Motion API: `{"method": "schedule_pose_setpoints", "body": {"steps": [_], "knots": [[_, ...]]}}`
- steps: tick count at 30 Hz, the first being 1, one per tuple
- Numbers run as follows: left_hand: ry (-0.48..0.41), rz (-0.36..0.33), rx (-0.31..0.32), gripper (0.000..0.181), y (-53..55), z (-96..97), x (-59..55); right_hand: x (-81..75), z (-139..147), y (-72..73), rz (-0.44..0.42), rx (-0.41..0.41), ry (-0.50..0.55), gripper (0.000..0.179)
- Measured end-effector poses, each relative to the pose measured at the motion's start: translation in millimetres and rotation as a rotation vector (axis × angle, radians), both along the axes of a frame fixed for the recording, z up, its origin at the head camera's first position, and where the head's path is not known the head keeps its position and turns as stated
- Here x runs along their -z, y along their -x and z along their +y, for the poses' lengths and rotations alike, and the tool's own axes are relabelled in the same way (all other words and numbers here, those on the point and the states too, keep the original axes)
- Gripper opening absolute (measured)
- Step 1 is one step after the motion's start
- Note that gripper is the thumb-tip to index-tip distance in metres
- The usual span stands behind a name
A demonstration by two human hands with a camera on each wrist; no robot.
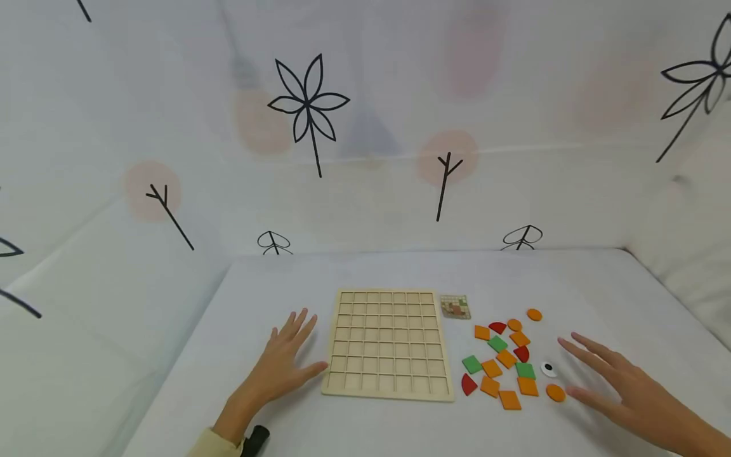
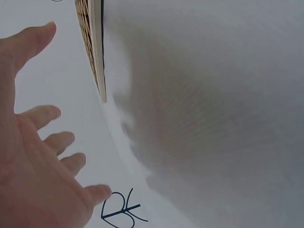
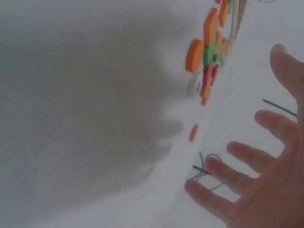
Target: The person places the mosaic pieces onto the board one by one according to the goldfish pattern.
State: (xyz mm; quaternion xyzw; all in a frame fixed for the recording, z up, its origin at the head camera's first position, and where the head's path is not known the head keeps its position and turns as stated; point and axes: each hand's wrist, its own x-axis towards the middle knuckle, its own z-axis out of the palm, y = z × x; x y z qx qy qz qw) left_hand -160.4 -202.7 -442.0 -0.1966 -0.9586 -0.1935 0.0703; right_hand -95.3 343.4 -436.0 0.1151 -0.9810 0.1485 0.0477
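The person held the left hand [image 1: 282, 368] over the counter [image 1: 371, 431], fingers spread, its thumb near the left edge of a pale gridded board [image 1: 387, 350]. Off to the board's right I saw a loose scatter of orange, green and red pieces [image 1: 506, 358], squares, rounds and wedges, with a white disc [image 1: 550, 372] dotted black among them. A small picture card [image 1: 455, 306] lay just beside the board's far right corner. The right hand [image 1: 631, 393] hovered past the scatter, its fingers spread too, thumb close by an orange disc [image 1: 556, 393].
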Motion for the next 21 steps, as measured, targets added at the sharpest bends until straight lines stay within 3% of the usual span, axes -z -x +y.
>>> {"method": "schedule_pose_setpoints", "body": {"steps": [9, 16, 21], "knots": [[-0.044, -0.184, 0.133, 0.079, 18.6, 3.9, 7.3, 23.8, -20, -11.8, -0.105, 0.047, 0.096, 0.075], [0.015, -0.295, 0.218, 0.072, 24.3, 6.0, 3.8, 21.6, -29, -4.7, -0.294, 0.089, 0.112, 0.055], [0.015, -0.339, 0.237, 0.072, 26.1, 10.2, 1.1, 18.5, -31, -1.6, -0.278, 0.069, 0.136, 0.036]]}}
